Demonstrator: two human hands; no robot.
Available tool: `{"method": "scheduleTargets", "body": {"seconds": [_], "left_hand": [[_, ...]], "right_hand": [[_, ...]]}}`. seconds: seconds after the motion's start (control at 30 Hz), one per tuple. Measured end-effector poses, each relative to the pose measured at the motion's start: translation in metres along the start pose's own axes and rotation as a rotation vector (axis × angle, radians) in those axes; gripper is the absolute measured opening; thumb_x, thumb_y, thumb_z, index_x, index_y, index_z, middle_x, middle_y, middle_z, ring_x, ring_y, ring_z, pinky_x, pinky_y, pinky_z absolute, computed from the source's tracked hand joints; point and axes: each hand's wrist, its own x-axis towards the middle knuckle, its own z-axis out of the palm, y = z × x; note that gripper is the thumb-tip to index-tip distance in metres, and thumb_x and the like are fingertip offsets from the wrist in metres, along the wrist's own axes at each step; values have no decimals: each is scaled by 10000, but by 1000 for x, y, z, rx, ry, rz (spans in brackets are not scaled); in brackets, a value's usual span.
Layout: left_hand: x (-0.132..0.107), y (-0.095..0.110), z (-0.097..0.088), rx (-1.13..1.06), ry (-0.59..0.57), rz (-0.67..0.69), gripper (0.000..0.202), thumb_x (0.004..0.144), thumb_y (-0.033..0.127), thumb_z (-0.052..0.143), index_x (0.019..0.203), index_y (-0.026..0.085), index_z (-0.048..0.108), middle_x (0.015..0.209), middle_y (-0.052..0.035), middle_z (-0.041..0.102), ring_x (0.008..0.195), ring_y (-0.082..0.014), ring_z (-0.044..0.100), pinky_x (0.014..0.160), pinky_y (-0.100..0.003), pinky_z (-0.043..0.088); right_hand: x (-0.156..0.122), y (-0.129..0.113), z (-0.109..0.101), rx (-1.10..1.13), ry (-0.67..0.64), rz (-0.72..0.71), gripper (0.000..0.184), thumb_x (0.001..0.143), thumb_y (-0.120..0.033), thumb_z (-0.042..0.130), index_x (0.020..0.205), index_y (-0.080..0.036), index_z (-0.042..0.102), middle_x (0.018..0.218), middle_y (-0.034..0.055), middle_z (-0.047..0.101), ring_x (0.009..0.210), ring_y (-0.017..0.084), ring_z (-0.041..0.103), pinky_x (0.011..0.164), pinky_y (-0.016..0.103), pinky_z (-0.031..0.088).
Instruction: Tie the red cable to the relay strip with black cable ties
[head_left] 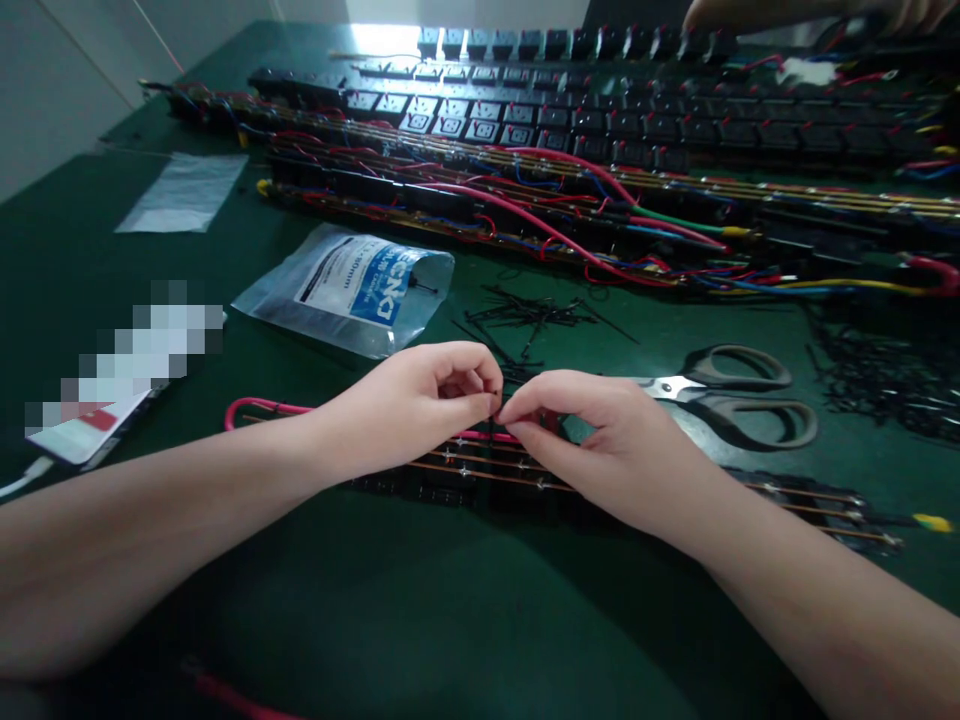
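Observation:
My left hand (444, 395) and my right hand (600, 430) meet fingertip to fingertip above a wired strip (495, 468) with copper-coloured rods. Both are closed in a pinch on a thin black cable tie (492, 425), mostly hidden by the fingers. The tie runs down at a red wire (277, 406) that lies along the strip's far side; whether it loops fully around cannot be seen. Just beyond my fingers lies a loose pile of black cable ties (536, 312). Scissors (727, 395) with dark handles rest behind my right hand, their blades partly covered by it.
An opened plastic bag (341, 290) with a blue label lies beyond my left hand. A phone (127, 385) with a white cable is at left, near a flat clear bag (184, 192). Long wired socket strips (480, 130) fill the back. Another person's hand (750, 14) shows at top right. Black clippings (892, 375) lie at right.

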Motion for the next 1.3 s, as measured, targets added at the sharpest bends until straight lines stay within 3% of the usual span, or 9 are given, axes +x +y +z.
{"method": "scheduleTargets", "body": {"seconds": [1.3], "left_hand": [[-1,0,-1,37,8,38,75,877,240,576,860,179,617,730,28,583,661,-100,512,597,-217,398]], "right_hand": [[1,-5,-3,28,-41,41,145,815,-93,587,817,-193,693,705,-5,673,612,115,584,570,226,432]]}}
